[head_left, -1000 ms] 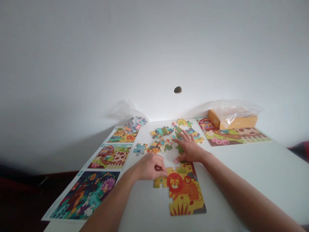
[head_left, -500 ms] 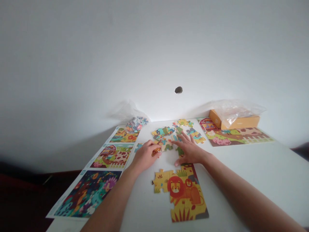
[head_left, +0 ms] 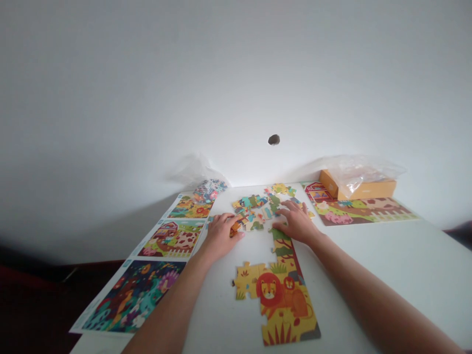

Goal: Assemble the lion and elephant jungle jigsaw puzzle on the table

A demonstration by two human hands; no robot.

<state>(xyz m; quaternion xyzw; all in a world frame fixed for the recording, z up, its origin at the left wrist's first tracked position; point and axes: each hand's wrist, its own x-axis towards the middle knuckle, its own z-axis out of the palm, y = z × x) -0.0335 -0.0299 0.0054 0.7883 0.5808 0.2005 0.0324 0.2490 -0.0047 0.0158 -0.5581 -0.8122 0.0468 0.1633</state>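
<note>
I've got my left hand (head_left: 221,237) pinching an orange jigsaw piece (head_left: 235,228), right hand (head_left: 297,223) lying open on the loose pieces (head_left: 254,211), just above the half-built lion puzzle (head_left: 283,307).

A white table (head_left: 398,265) — a lion jigsaw (head_left: 283,305), loose pieces (head_left: 254,209), picture sheets (head_left: 132,295).

Two hands show, the left hand (head_left: 221,237) and the right hand (head_left: 297,223). On the table (head_left: 387,265) are one partly built lion jigsaw puzzle (head_left: 282,300), four printed picture sheets (head_left: 132,296), one orange cardboard box (head_left: 363,191), two clear plastic bags (head_left: 363,169), and perhaps twenty loose jigsaw pieces (head_left: 254,209), too overlapped to count surely.
</note>
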